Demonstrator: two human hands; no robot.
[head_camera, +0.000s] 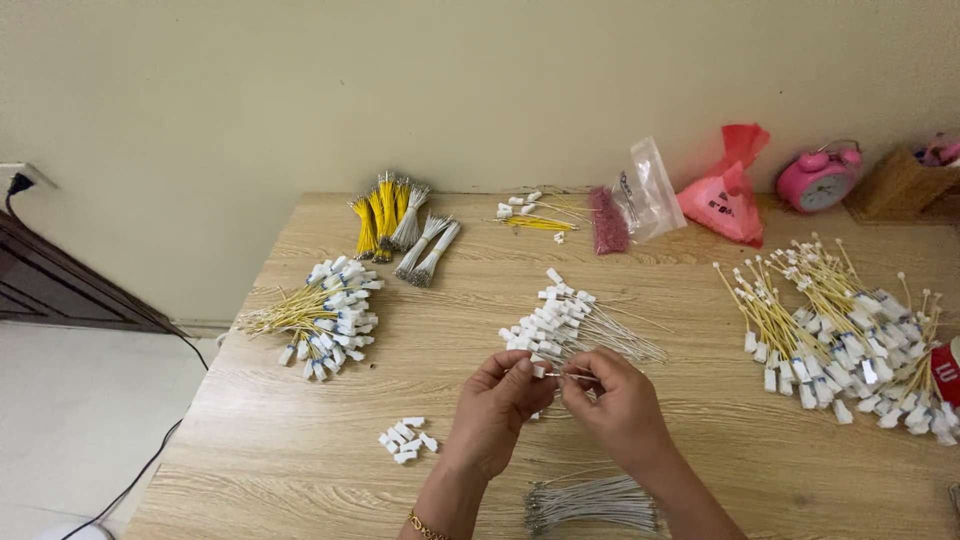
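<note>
A wooden table (300, 440) fills the view. On its right lies a large heap of yellow wires with white connectors (850, 340); a smaller heap (320, 318) sits left. At centre is a pile of grey wires with white connectors (575, 325). Just before it, the left hand (495, 400) pinches a small white connector (538, 369), while the right hand (615, 400) closes thumb and fingers on what seems a thin grey wire (572, 375), meeting that connector. Loose white connectors (407, 440) lie left of the wrist.
</note>
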